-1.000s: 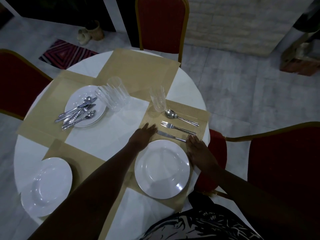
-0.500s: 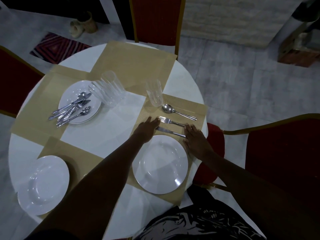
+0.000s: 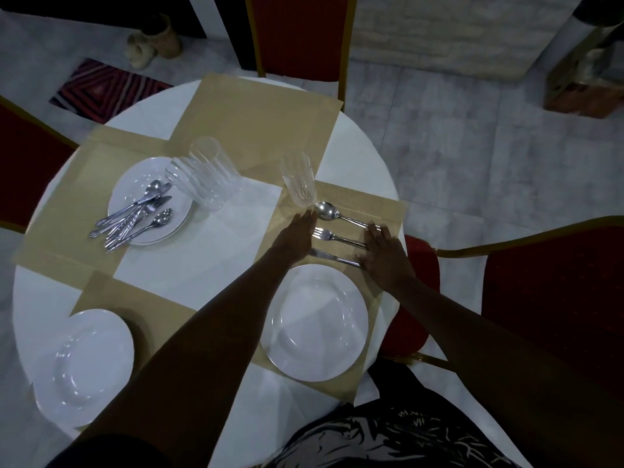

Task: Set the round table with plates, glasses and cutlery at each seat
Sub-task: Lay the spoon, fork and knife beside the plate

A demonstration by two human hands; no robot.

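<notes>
On the near right placemat (image 3: pixel 391 211) lie a white plate (image 3: pixel 314 322), a knife (image 3: pixel 332 257), a fork (image 3: pixel 334 237) and a spoon (image 3: pixel 332 212), with a clear glass (image 3: pixel 299 184) at its far corner. My left hand (image 3: pixel 295 236) lies flat with straight fingers at the heads of the cutlery, fingertips near the glass's base. My right hand (image 3: pixel 383 253) lies flat over the handle ends of all three pieces. A second plate (image 3: pixel 148 201) at the far left carries several loose pieces of cutlery (image 3: pixel 133 219). Stacked glasses (image 3: pixel 206 179) stand beside it. Another plate (image 3: pixel 84 366) sits near left.
The round white table (image 3: pixel 189 265) has a bare placemat (image 3: pixel 256 119) at the far side. Red chairs with gold frames stand behind (image 3: pixel 300 32), to the left (image 3: pixel 23 153) and to the right (image 3: pixel 553 298). A striped rug (image 3: pixel 104 86) lies on the floor.
Both hands have slid farther along the cutlery toward the glass and spoon. The left fingertips now reach the spoon's bowl, the right hand covers the handle ends.
</notes>
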